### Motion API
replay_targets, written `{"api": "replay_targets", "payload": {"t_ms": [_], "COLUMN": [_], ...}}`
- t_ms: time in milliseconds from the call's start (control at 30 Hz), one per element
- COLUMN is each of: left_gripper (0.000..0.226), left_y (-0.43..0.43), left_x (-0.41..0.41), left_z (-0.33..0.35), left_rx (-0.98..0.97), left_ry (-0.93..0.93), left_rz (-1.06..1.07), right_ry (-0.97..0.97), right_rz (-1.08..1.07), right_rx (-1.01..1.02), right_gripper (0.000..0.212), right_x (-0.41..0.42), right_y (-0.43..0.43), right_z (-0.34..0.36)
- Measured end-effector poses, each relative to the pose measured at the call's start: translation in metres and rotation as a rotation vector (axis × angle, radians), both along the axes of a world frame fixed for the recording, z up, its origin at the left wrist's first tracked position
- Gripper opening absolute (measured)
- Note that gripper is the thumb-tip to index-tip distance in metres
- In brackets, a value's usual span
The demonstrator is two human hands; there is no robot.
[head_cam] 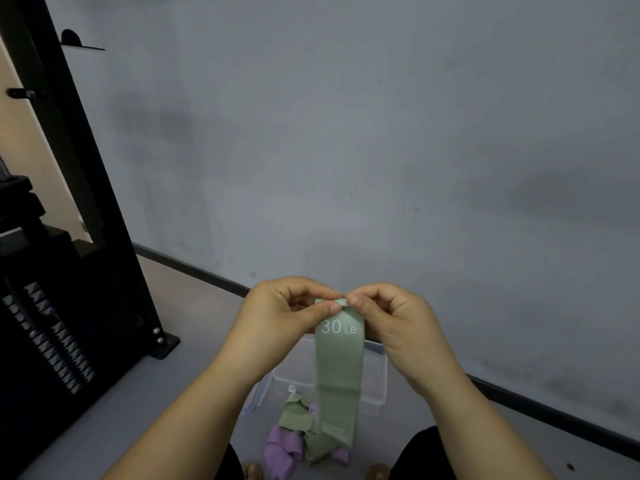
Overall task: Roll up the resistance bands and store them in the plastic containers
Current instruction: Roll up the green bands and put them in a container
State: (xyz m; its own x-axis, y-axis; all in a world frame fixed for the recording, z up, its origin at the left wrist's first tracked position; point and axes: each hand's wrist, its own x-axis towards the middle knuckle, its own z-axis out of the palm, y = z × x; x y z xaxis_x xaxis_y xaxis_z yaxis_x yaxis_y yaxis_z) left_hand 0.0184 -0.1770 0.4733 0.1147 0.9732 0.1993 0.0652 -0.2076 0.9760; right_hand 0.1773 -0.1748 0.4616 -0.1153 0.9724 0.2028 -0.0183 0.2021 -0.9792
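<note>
The left hand (284,317) and the right hand (398,323) each pinch the top end of the green band (338,368), which hangs down over the clear box (375,379) on the floor (173,393). Rolling looks only at its start; next the hands must curl the top over tightly

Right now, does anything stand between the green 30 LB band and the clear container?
Nothing visible does. The left hand and right hand pinch the top of the green band, which hangs in front of the open container. Loose bands lie heaped at its near edge.
</note>
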Motion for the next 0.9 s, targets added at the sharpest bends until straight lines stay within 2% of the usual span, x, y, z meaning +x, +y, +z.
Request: {"api": "replay_targets", "payload": {"t_ms": [167, 433, 533, 700, 900], "left_gripper": [0.011, 0.016, 0.013, 0.012, 0.021], "left_y": [-0.0007, -0.0003, -0.0006, -0.0022, -0.0036], "left_x": [-0.0011, -0.0004, -0.0012, 0.0010, -0.0009], "left_z": [-0.0016, -0.0034, -0.0035, -0.0032, -0.0018], "left_rx": [-0.020, -0.075, -0.067, -0.027, -0.051], "left_ry": [0.011, -0.028, -0.008, 0.038, -0.036], "left_rz": [-0.002, -0.013, -0.011, 0.003, -0.068], "right_ry": [0.022, 0.049, 0.054, 0.046, 0.013], "right_rz": [0.007, 0.037, 0.042, 0.044, 0.053], "right_rx": [-0.026, -0.036, -0.039, -0.033, -0.013], "right_gripper": [0.014, 0.006, 0.013, 0.011, 0.018], "right_x": [0.0007, 0.0025, 0.0023, 0.0045, 0.0074], "right_y": [0.0010, -0.0020, -0.0029, -0.0035, -0.0030], "right_z": [-0.0007, 0.0013, 0.0015, 0.0030, 0.0039]}}
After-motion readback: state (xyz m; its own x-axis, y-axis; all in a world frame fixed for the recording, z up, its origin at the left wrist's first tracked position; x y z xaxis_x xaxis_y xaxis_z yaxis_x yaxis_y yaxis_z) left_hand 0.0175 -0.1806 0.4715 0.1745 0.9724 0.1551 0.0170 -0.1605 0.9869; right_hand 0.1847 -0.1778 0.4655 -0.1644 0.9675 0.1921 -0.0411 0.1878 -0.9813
